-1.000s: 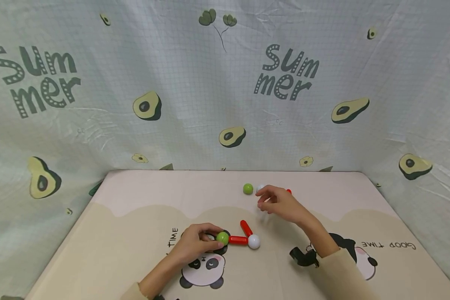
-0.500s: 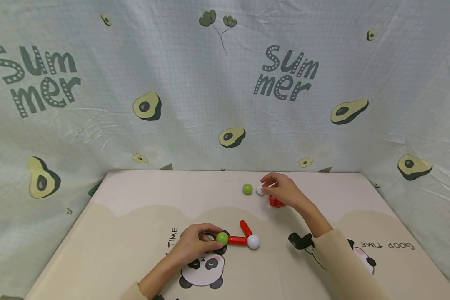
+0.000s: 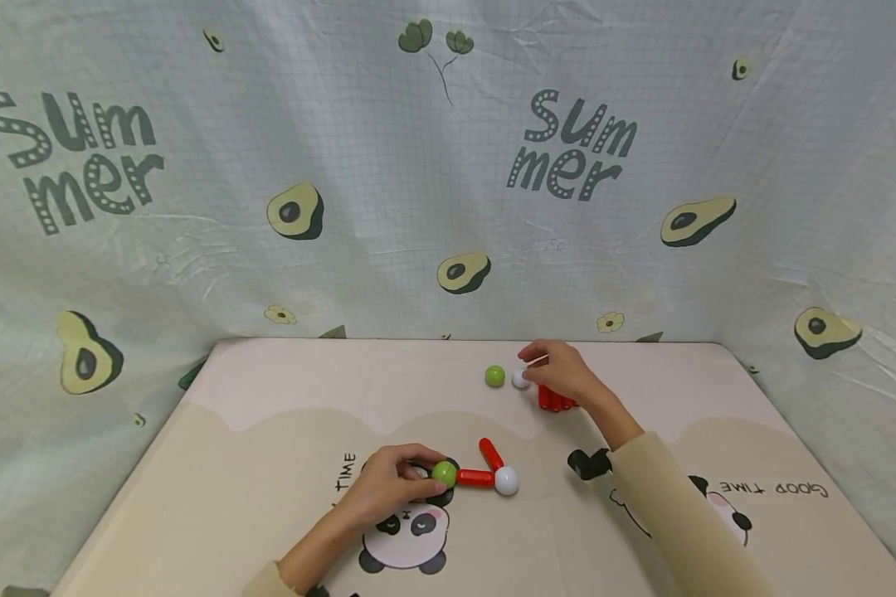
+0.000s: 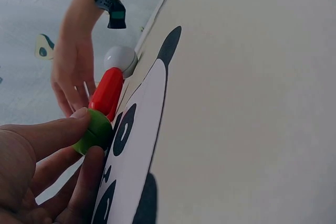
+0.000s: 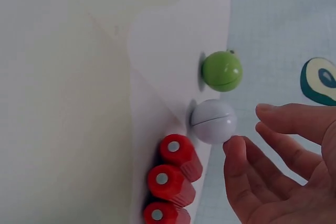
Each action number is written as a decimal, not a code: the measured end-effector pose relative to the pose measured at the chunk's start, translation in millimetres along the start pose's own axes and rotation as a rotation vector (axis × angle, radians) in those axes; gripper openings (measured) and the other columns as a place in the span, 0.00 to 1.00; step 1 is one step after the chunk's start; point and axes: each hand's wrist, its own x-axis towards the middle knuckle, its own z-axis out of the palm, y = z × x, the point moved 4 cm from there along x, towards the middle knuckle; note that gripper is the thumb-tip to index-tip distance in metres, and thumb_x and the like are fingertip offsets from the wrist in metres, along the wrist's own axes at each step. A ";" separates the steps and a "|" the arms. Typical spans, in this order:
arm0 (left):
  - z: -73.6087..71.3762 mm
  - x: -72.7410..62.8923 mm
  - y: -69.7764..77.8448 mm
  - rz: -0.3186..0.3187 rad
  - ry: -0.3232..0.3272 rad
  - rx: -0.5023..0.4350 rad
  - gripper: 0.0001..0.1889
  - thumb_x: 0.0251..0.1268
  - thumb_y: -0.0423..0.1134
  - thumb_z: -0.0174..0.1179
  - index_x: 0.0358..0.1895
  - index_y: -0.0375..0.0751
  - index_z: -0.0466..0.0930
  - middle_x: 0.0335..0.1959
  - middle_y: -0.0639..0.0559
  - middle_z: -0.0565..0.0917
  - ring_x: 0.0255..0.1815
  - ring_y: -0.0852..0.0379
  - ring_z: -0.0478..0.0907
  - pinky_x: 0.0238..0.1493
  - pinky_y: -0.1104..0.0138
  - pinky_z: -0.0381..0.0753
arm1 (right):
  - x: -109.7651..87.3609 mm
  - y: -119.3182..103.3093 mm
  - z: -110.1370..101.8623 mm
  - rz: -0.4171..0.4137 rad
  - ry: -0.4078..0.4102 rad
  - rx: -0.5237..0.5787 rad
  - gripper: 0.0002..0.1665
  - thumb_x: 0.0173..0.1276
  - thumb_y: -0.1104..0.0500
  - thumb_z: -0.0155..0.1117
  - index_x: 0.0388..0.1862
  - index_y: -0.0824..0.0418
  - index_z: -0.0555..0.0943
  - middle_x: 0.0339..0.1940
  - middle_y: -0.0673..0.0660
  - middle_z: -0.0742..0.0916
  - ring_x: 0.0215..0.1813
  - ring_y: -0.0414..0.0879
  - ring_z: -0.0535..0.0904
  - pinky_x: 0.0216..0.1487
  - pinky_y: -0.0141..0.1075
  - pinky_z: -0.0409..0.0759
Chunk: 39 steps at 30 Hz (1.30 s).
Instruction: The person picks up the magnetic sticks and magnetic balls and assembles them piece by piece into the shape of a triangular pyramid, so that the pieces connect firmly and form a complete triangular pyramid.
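My left hand (image 3: 388,482) pinches a green ball (image 4: 93,134) between thumb and fingers, low over the printed panda. From this ball a red rod (image 3: 475,478) runs to a white ball (image 3: 506,481), where a second red rod (image 3: 491,453) angles off toward the back. Near the table's far edge, my right hand (image 3: 560,371) hovers with relaxed, parted fingers by a loose white ball (image 5: 213,121). One fingertip is right at that ball; whether it touches cannot be told. Beside the ball sits another green ball (image 5: 222,71).
Several red rods (image 5: 178,153) with round metal ends lie in a row beside the loose white ball, partly under my right hand. A patterned cloth (image 3: 388,166) hangs behind the table (image 3: 269,497). A black strap piece (image 3: 588,464) is at my right sleeve.
My right hand has moved back and slightly right, from in front of the loose white ball to beside it. More of the red rod row shows. My left hand stays put.
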 end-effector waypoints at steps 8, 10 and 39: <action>0.8 -0.3 1.0 -0.001 -0.004 -0.013 0.18 0.58 0.42 0.76 0.53 0.45 0.88 0.44 0.50 0.88 0.32 0.60 0.80 0.35 0.73 0.77 | 5.3 1.8 4.4 -0.009 0.010 -0.108 0.19 0.70 0.61 0.66 0.58 0.65 0.84 0.56 0.64 0.88 0.59 0.59 0.84 0.62 0.52 0.82; 1.1 -0.5 1.6 0.001 -0.003 -0.015 0.19 0.58 0.42 0.76 0.53 0.45 0.88 0.44 0.50 0.88 0.32 0.60 0.79 0.35 0.73 0.77 | 6.2 1.6 6.2 -0.016 0.013 -0.128 0.19 0.69 0.61 0.67 0.58 0.64 0.84 0.56 0.64 0.88 0.59 0.59 0.84 0.61 0.52 0.82; -0.1 -0.6 0.2 0.008 -0.004 -0.014 0.19 0.58 0.41 0.76 0.53 0.44 0.88 0.44 0.50 0.88 0.31 0.61 0.79 0.34 0.73 0.77 | 9.9 3.8 22.6 -0.043 -0.007 -0.197 0.20 0.67 0.59 0.71 0.57 0.61 0.83 0.53 0.64 0.88 0.55 0.58 0.84 0.59 0.53 0.82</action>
